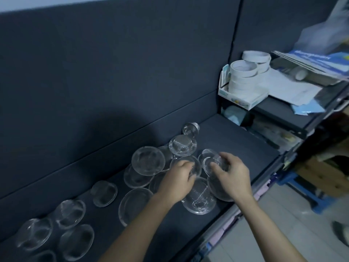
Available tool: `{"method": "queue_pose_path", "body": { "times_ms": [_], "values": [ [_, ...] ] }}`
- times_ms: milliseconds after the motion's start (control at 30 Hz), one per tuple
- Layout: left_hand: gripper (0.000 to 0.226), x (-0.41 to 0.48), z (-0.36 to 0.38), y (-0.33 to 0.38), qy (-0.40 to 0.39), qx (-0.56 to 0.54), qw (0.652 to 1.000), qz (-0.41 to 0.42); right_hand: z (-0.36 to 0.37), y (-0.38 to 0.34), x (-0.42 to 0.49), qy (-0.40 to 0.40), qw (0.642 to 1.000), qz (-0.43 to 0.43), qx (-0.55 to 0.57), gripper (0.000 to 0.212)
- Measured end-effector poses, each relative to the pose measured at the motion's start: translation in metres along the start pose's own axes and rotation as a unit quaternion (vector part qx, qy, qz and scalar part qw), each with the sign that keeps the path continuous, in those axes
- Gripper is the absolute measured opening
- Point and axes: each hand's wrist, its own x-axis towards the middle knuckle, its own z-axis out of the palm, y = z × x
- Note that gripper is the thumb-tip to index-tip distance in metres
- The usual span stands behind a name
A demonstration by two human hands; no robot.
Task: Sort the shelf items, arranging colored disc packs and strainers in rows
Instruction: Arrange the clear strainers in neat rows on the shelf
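A heap of strainers (148,160), each in clear wrap, is seen in the middle of the dark shelf (226,133), and both hands are placed over the near right part of that heap. The left hand (177,178) is brought in from the left of the heap, palm down, its fingers curled onto the rim of a flat strainer (188,160). The right hand (231,176) is set just right of it, fingers and thumb closed round a tilted strainer (208,157), which is raised on its edge with its face turned towards the left hand. The two hands are close together but not touching.

A loose row of strainers (69,214) is laid out to the left of the heap, well apart from both hands, so the left arm is judged the nearer for any placing there. As the strainers are round, no long axis has to be matched; only the tilt has to be levelled. No coloured disc packs can be made out. A box of tape rolls (243,95) is seen beyond the heap, to its right
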Motion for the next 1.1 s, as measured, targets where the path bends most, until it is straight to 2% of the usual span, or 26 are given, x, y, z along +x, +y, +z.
{"method": "queue_pose_path", "body": {
  "times_ms": [167,367,533,633,867,1100],
  "values": [
    [0.059,0.046,0.022,0.025,-0.023,-0.004,1.000,0.004,-0.014,0.025,0.010,0.052,0.998,0.031,0.026,0.042],
    [0.072,0.086,0.040,0.029,-0.079,0.015,0.996,-0.024,-0.019,0.044,0.017,0.054,0.996,0.062,0.041,0.042],
    [0.075,0.097,0.049,0.021,-0.113,0.012,0.992,-0.051,-0.014,0.050,0.020,0.049,0.995,0.068,0.047,0.041],
    [0.073,0.094,0.046,0.021,-0.070,-0.021,0.996,-0.049,-0.013,0.048,0.020,0.059,0.994,0.066,0.068,0.040],
    [0.063,0.067,-0.001,0.018,0.116,-0.122,0.983,-0.079,-0.008,0.009,0.016,0.070,0.983,0.040,0.165,0.034],
    [0.075,-0.006,-0.040,-0.016,0.150,-0.131,0.969,-0.145,0.021,-0.032,-0.009,-0.010,0.980,-0.008,0.200,0.032]
  ]
}}
